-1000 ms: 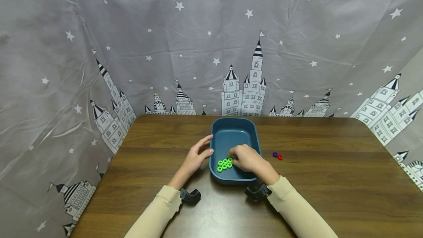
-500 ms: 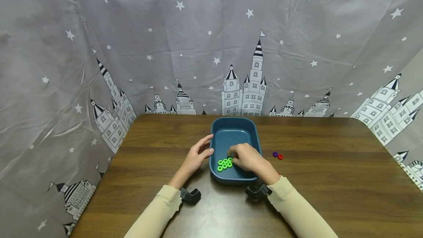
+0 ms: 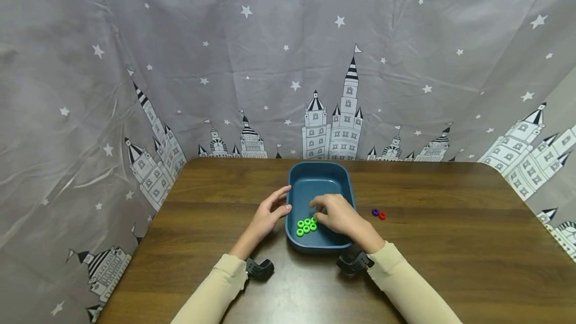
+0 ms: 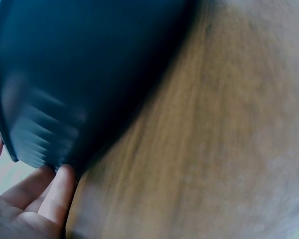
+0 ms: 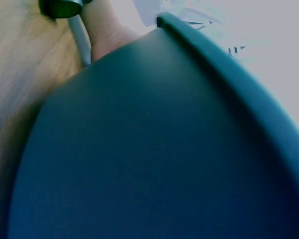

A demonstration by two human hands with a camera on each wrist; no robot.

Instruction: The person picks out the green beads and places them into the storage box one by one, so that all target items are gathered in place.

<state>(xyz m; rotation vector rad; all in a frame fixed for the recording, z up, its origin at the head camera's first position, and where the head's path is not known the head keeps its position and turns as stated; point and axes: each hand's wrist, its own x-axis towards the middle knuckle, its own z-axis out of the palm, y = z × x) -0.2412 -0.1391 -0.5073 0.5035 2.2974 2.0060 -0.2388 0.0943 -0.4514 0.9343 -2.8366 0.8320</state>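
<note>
A dark blue bin stands on the table, several green rings grouped in its near left part. My left hand rests against the bin's left side, thumb and fingers spread and relaxed. In the left wrist view, the fingertips touch the ridged outer wall. My right hand reaches into the bin from the right. Its index finger and thumb are apart, with the thumb tip beside the rightmost green ring. In the right wrist view, the bin's outer wall hides that hand.
A purple ring and a red ring lie together on the wooden table, right of the bin. Behind the table hangs a grey curtain with castles and stars. Each wrist wears a black camera.
My right hand's fingers have lifted and parted slightly over the green rings. A red ring by the right wrist has gone out of sight behind it. The left hand stays at the bin.
</note>
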